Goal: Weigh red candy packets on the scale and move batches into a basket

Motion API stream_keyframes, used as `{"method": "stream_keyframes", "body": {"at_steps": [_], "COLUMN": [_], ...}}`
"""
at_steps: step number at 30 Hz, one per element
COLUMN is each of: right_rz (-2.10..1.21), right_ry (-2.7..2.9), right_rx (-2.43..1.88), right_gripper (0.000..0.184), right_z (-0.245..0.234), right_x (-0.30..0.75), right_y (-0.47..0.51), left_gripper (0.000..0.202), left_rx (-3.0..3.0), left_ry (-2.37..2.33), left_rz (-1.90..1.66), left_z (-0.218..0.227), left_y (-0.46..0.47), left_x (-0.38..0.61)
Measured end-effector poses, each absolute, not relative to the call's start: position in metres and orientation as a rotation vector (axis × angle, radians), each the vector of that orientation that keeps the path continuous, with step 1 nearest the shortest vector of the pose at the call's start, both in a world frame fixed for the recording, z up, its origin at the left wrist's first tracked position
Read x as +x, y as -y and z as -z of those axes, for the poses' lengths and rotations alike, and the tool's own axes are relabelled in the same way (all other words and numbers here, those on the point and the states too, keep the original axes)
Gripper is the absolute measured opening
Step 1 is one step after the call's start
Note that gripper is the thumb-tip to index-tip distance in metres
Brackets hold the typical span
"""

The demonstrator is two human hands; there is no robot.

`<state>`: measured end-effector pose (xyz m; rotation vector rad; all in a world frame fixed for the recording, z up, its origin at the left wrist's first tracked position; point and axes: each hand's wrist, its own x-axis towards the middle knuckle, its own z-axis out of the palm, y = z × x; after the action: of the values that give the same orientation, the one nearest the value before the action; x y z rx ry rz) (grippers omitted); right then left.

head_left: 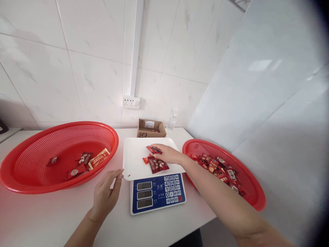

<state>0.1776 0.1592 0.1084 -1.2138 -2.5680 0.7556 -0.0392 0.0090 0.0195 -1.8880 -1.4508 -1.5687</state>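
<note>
My right hand (pixel 168 154) is over the white weighing tray (pixel 135 154), its fingers closed on a small red snack packet (pixel 153 149). Under and beside those fingers, several dark red packets (pixel 155 165) lie on the tray, along with a smaller orange-red one (pixel 145 160). My left hand (pixel 106 190) holds nothing. Its thumb and fingers are apart, and the fingertips come up to the tray's front left corner; whether they touch it I cannot tell. Below the tray is the blue keypad panel of the digital scale (pixel 159 195), with three display rows.
A large red mesh basket (pixel 59 128) with a few packets stands at left. Another red basket (pixel 257 202), holding many red packets, is at right. Behind the tray are an open cardboard box (pixel 151 134) and a clear plastic bottle (pixel 172 119). A wall socket (pixel 131 102) is above.
</note>
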Motion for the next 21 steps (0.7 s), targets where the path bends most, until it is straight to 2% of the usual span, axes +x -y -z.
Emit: {"method": "stream_keyframes", "body": {"at_steps": [11,21], "right_rz": [-0.535,-0.433], "right_ry": [2.279,2.099], "right_rx": [-1.316,-1.483], "right_gripper": [0.046,0.041], "right_z": [-0.105,-0.069], "right_x": [0.233,0.262], "right_y": [-0.102,-0.070], "left_gripper": [0.016,0.013], "left_rx": [-1.855,-1.845], "left_ry": [1.485,1.554], "left_rz": [1.604,1.604], "left_z": [-0.012,-0.012], "left_y": [-0.009,-0.008], "left_x": [-0.039,-0.038]}}
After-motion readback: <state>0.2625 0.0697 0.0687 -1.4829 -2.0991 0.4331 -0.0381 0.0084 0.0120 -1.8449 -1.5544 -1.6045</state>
